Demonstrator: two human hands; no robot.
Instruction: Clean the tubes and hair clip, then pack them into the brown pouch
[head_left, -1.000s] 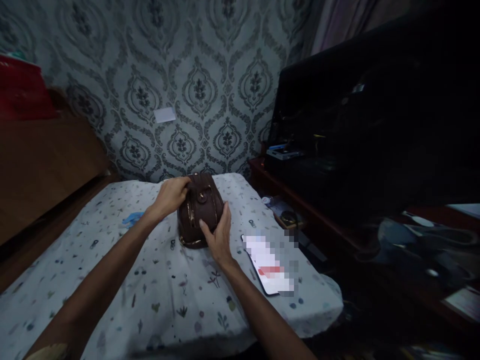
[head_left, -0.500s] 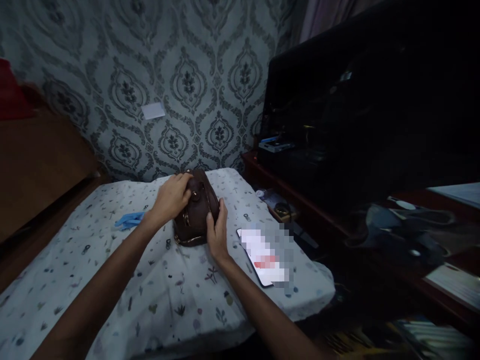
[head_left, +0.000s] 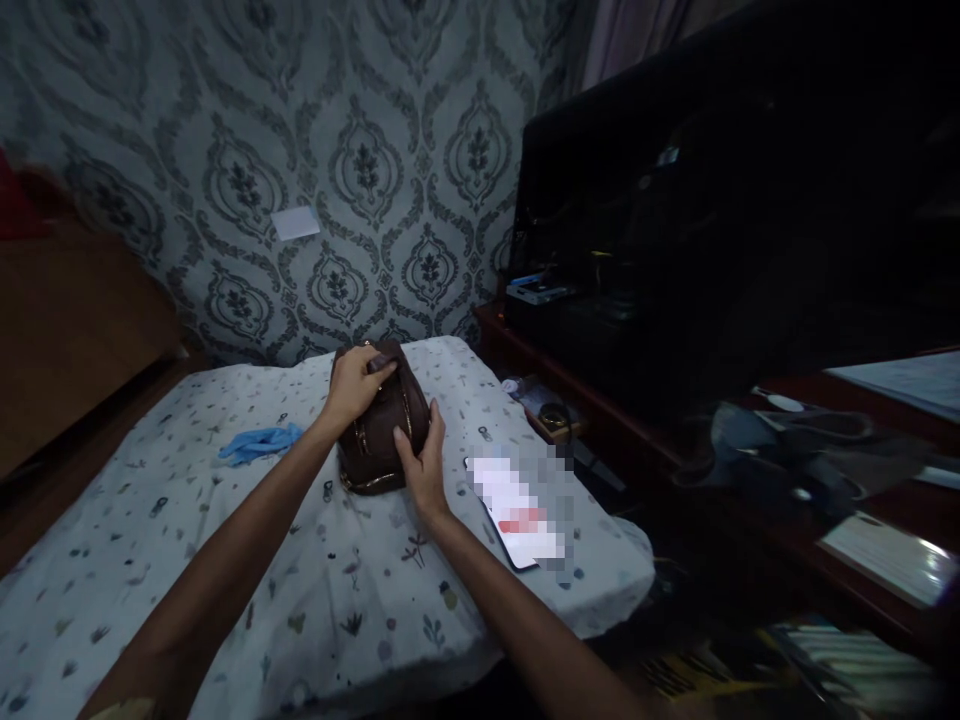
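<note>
A dark brown bag (head_left: 379,440) with gold-coloured zips rests on the patterned white sheet (head_left: 300,620), near the wall. My left hand (head_left: 355,384) lies over the bag's upper left part, its thumb and fingers closed on a brown strap or flap at the top. Against the bag's right side is my right hand (head_left: 426,463), with the thumb on the front and the fingers along the edge, gripping it. A blue cloth (head_left: 259,444) lies left of the bag. To the right, a lit phone (head_left: 510,510) lies on the sheet, partly blurred out.
A wooden board (head_left: 75,330) stands at the left. On the right, a large black screen (head_left: 675,230) stands on a dark red desk (head_left: 570,375) holding papers, cloth and small items. A small box with a dark round item (head_left: 555,418) sits beside the bed's right edge.
My left hand has shifted on the bag's top and now pinches the strap or flap there. My right hand stays at the bag's side. The whole view has moved slightly.
</note>
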